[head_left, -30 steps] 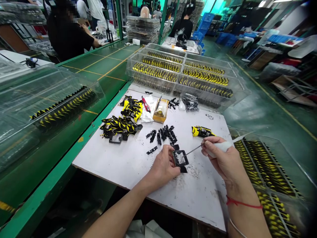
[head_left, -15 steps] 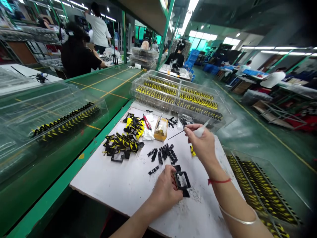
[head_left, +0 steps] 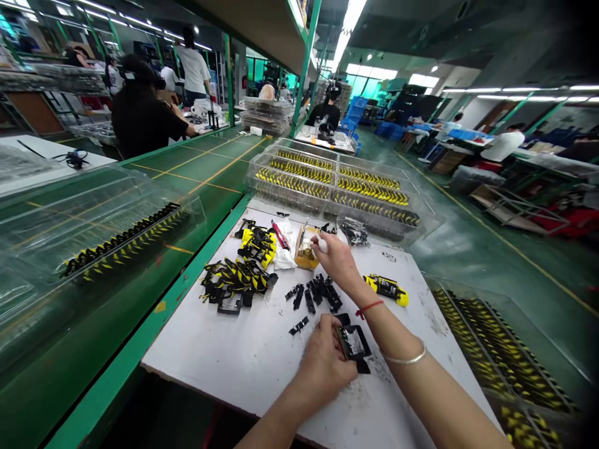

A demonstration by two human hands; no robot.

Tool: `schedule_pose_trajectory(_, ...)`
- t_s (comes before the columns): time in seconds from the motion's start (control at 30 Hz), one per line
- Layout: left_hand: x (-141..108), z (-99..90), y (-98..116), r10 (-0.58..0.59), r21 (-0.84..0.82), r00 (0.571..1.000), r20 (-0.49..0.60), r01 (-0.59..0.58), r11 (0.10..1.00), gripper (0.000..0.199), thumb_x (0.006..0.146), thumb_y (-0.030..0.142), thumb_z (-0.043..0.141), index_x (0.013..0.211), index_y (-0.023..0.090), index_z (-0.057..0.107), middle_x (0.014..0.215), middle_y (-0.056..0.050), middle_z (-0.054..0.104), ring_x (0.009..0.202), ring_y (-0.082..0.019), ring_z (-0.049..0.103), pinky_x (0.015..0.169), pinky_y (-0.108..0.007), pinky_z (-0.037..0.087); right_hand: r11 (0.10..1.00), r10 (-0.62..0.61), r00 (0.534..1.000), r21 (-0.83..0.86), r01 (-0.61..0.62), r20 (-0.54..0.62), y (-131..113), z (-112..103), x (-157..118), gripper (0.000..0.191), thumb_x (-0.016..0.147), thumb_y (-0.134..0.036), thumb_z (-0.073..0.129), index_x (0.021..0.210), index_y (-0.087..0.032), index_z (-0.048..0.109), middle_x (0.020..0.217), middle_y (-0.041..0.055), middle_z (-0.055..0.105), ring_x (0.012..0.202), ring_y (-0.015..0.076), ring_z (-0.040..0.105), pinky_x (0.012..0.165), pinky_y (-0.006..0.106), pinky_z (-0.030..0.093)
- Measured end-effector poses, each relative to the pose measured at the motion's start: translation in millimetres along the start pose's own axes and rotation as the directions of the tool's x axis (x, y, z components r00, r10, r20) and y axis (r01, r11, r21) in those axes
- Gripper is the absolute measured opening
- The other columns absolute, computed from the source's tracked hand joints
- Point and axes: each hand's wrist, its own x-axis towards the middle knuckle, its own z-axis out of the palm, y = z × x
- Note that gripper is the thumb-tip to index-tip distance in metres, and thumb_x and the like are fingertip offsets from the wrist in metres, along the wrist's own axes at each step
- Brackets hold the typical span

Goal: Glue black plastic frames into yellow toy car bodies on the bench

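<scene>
My left hand (head_left: pixel 325 355) is closed around the edge of a black plastic frame (head_left: pixel 356 341) with a square opening, held just over the table's near part. My right hand (head_left: pixel 337 259) is pinched on a slim applicator with a whitish, tapered end (head_left: pixel 322 245). It is at the amber, box-like container (head_left: pixel 306 259); the applicator's thin dark rod is hidden now. Between my hands lies a loose pile of small black plastic parts (head_left: pixel 321 292), with one apart (head_left: pixel 298 325). A black and yellow assembly (head_left: pixel 387 289) rests to the right of my right forearm.
Black and yellow parts (head_left: pixel 241 274) are heaped on the table's left, near a red cutter (head_left: pixel 279 236) and white tissue (head_left: pixel 284 257). Behind stands a clear tray (head_left: pixel 290 196) of yellow-black pieces. More trays flank the table. A bag of black parts (head_left: pixel 354 232) lies at the back.
My right hand has moved left with the applicator, from the table's right side to the amber container, uncovering the black and yellow assembly. My left hand still holds the black frame.
</scene>
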Motion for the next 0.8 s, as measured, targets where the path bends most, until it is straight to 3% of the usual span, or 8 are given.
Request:
schedule_pose_trajectory(0.1,-1.1,-1.9,5.1,-0.018,0.005,1.000,0.012,0.018,1.000,0.054,0.053,0.008,0.066,0.099,0.019,0.042,0.077,0.003,0.055,0.058,-0.010,0.055,0.045,-0.016,0.041,0.999,0.043,0.999,0.017,-0.043,0.031,1.7,-12.9,-13.4,0.027,0.083,-0.027,0.053,0.107,-0.019,0.063,0.108,0.0102,0.063,0.099,0.0237,0.060,0.089,0.038,0.044)
schedule_pose_trajectory(0.17,-2.4,-3.7,8.7,-0.022,0.008,0.999,0.029,0.022,1.000,0.053,0.054,0.008,0.065,0.099,0.019,0.041,0.078,0.003,0.055,0.060,-0.011,0.056,0.046,-0.017,0.043,0.996,0.082,0.994,0.023,-0.083,0.068,-0.7,-30.7,-28.6,0.028,0.083,-0.029,0.054,0.108,-0.019,0.063,0.098,0.0075,0.066,0.091,0.0223,0.062,0.083,0.036,0.047)
schedule_pose_trajectory(0.23,-3.8,-5.6,11.1,-0.008,0.016,0.999,0.039,0.008,1.000,0.050,0.055,0.007,0.064,0.099,0.019,0.041,0.079,0.003,0.056,0.061,-0.011,0.057,0.048,-0.017,0.044,0.981,0.176,0.967,0.054,-0.188,0.185,-4.4,-50.9,-47.8,0.025,0.082,-0.033,0.055,0.102,-0.020,0.066,0.077,0.0026,0.067,0.071,0.0187,0.063,0.067,0.031,0.049)
schedule_pose_trajectory(0.37,-6.4,-7.6,11.8,0.039,0.034,0.997,0.062,-0.041,0.999,0.049,0.059,0.006,0.062,0.100,0.020,0.039,0.077,0.004,0.055,0.059,-0.010,0.055,0.048,-0.017,0.042,0.821,0.417,0.743,0.135,-0.555,0.523,-12.8,-81.6,-87.0,0.030,0.080,-0.039,0.057,0.098,-0.017,0.066,0.059,-0.0006,0.060,0.052,0.0143,0.056,0.042,0.023,0.041)
schedule_pose_trajectory(0.47,-9.1,-7.2,11.6,0.070,0.121,0.995,0.068,-0.078,0.990,0.047,0.060,0.003,0.058,0.100,0.020,0.041,0.076,0.004,0.053,0.058,-0.009,0.051,0.048,-0.018,0.041,0.773,0.439,0.671,0.130,-0.621,0.598,-19.0,-91.1,-107.5,0.030,0.079,-0.041,0.059,0.094,-0.016,0.067,0.057,-0.0014,0.056,0.050,0.0125,0.052,0.039,0.021,0.038)
schedule_pose_trajectory(0.57,-13.8,-7.6,13.5,0.160,0.281,0.986,0.040,-0.164,0.946,0.047,0.059,-0.002,0.051,0.100,0.019,0.046,0.078,0.002,0.050,0.062,-0.011,0.048,0.054,-0.021,0.043,0.758,0.433,0.667,0.155,-0.633,0.607,-22.2,-94.6,-120.0,0.032,0.079,-0.043,0.060,0.096,-0.016,0.066,0.058,-0.0018,0.056,0.051,0.0117,0.050,0.042,0.021,0.038)
schedule_pose_trajectory(0.63,-17.6,-9.3,17.0,0.266,0.366,0.962,0.058,-0.268,0.891,0.059,0.060,-0.005,0.048,0.113,0.020,0.045,0.088,-0.001,0.051,0.071,-0.013,0.050,0.065,-0.025,0.048,0.731,0.426,0.688,0.224,-0.644,0.587,-21.6,-97.1,-126.1,0.037,0.081,-0.045,0.059,0.105,-0.017,0.063,0.060,-0.0025,0.055,0.051,0.0112,0.050,0.044,0.022,0.040)
schedule_pose_trajectory(0.8,-22.5,-13.7,27.4,0.475,0.530,0.863,0.172,-0.487,0.694,0.083,0.071,-0.008,0.040,0.143,0.026,0.019,0.111,-0.009,0.051,0.097,-0.019,0.053,0.086,-0.038,0.050,0.660,0.414,0.753,0.401,-0.635,0.511,-16.3,-107.8,-140.1,0.045,0.084,-0.049,0.056,0.117,-0.019,0.055,0.064,-0.0039,0.052,0.049,0.0095,0.047,0.045,0.022,0.040)
